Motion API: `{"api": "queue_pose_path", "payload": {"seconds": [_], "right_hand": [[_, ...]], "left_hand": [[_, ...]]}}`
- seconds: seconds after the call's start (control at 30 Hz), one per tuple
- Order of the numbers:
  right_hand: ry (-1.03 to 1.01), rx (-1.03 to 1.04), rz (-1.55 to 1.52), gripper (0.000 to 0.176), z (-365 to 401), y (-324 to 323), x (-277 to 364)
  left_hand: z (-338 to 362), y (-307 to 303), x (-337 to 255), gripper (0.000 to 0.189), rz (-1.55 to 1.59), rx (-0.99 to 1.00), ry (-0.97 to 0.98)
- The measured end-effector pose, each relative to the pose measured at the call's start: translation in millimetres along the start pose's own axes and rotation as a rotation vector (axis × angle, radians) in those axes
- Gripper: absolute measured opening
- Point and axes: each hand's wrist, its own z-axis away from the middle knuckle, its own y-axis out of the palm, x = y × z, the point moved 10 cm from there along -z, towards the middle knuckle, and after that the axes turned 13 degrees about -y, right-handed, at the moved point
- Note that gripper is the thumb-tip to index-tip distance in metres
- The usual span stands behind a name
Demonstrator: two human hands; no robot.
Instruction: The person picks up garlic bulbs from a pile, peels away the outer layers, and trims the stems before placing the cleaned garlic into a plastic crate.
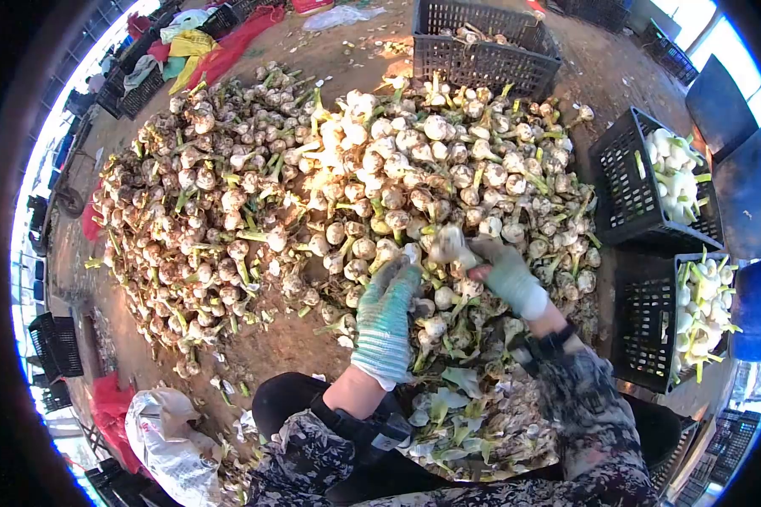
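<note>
A garlic bulb (451, 248), blurred by motion, is gripped in the fingers of my right hand (509, 277), which wears a pale work glove. My left hand (385, 325), in a green and white striped glove, reaches over the pile with its fingers stretched out, their tips against bulbs there. Whether those fingertips pinch anything is hard to see. In front of both hands spreads a big heap of garlic bulbs (232, 200), soil-stained, with short green stems. Below my hands lie peeled-off leaves and skins (457, 414).
Two black crates (615, 169) of cleaned white garlic stand at the right, one behind the other, beside blue panels (748, 190). Behind the heap is another black crate (482, 63). A white sack (165, 444) lies at lower left, near red netting (114, 414).
</note>
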Motion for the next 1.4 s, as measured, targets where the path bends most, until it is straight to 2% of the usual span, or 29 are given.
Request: {"api": "queue_pose_path", "payload": {"seconds": [0.03, 0.07, 0.1, 0.13, 0.17, 0.23, 0.37, 0.4, 0.43, 0.5, 0.53, 0.57, 0.63, 0.67, 0.7, 0.73, 0.77, 0.8, 0.83, 0.87, 0.9, 0.97, 1.0, 1.07, 1.1, 1.17, 1.2, 1.27, 1.4], "right_hand": [[-0.078, -0.012, -0.024, 0.035, 22, -9, 37], [-0.424, -0.029, 0.300, 0.033, 35, -21, 80], [-0.770, -0.045, 0.624, 0.031, 59, -20, 120], [-0.903, -0.086, 0.824, 0.027, 79, -24, 156], [-0.901, -0.090, 0.825, 0.027, 86, -25, 168], [-1.095, -0.143, 0.877, 0.023, 114, -20, 194], [-1.231, -0.166, 0.868, 0.030, 149, -15, 213], [-1.159, -0.331, 0.799, 0.033, 152, -29, 205], [-1.154, -0.343, 0.804, 0.033, 154, -23, 193], [-0.369, -0.629, -0.111, 0.036, 128, -71, 93], [-0.036, -0.385, 0.154, 0.037, 127, -53, 57], [-0.112, -0.367, -0.356, 0.034, 132, -29, 43], [-0.220, -0.281, -0.433, 0.031, 143, -1, 36], [-0.213, -0.287, -0.439, 0.031, 147, -2, 35], [-0.168, -0.220, -0.404, 0.022, 147, -1, 33], [-0.127, -0.154, -0.366, 0.024, 147, 0, 38], [-0.123, -0.160, -0.364, 0.024, 149, 1, 37], [-0.325, -0.144, -0.142, 0.032, 150, 3, 54], [-0.526, -0.124, 0.086, 0.058, 153, 10, 71], [-0.564, -0.184, -0.103, 0.066, 150, 16, 68], [-0.616, -0.215, -0.029, 0.055, 144, 22, 70], [-0.323, -0.434, -0.793, 0.041, 134, 7, 81], [-0.323, -0.433, -0.792, 0.041, 135, 1, 92], [-0.268, -0.427, -0.679, 0.019, 137, -4, 100], [-0.267, -0.428, -0.680, 0.019, 138, -5, 100], [-0.121, -0.454, -0.999, 0.018, 141, 4, 84], [-0.120, -0.458, -0.997, 0.018, 143, 2, 81], [-0.192, -0.396, -0.956, 0.026, 143, 0, 83], [-0.283, -0.323, -0.904, 0.035, 145, -3, 81]], "left_hand": [[0, 1, 8, 0.029, 0.030, 0.017, -0.076], [0, 10, 8, 0.033, -0.048, 0.121, -0.026], [-6, 15, 29, 0.038, -0.024, 0.214, -0.166], [6, 20, 29, 0.043, -0.091, 0.236, -0.193], [19, 26, 30, 0.049, -0.158, 0.258, -0.216], [27, 27, 28, 0.049, -0.180, 0.319, -0.219], [57, 38, 27, 0.052, -0.154, 0.484, -0.285], [57, 35, 24, 0.050, -0.108, 0.466, -0.240], [56, 34, 28, 0.050, -0.118, 0.473, -0.240], [54, 31, 18, 0.048, -0.095, 0.423, -0.083], [59, 30, 12, 0.049, -0.084, 0.376, -0.045], [63, 34, 8, 0.051, -0.079, 0.407, 0.002], [66, 40, -5, 0.056, -0.169, 0.433, 0.238], [68, 39, 0, 0.056, -0.175, 0.433, 0.230], [78, 41, -10, 0.058, -0.250, 0.416, 0.404], [90, 46, -21, 0.061, -0.320, 0.400, 0.584], [90, 46, -17, 0.061, -0.320, 0.407, 0.580], [91, 44, -14, 0.070, -0.463, 0.343, 0.640], [93, 45, -12, 0.079, -0.605, 0.277, 0.702], [98, 50, -13, 0.078, -0.644, 0.281, 0.746], [100, 51, -14, 0.078, -0.643, 0.283, 0.747], [122, 58, -23, 0.080, -0.832, 0.192, 1.034], [123, 59, -25, 0.080, -0.831, 0.191, 1.033], [127, 60, -28, 0.074, -0.864, 0.147, 1.071], [128, 60, -27, 0.074, -0.865, 0.148, 1.070], [123, 58, -24, 0.076, -0.815, 0.142, 1.002], [121, 58, -21, 0.076, -0.814, 0.147, 1.001], [107, 51, -16, 0.077, -0.725, 0.177, 0.864], [119, 59, -18, 0.078, -0.905, 0.128, 0.965]]}}
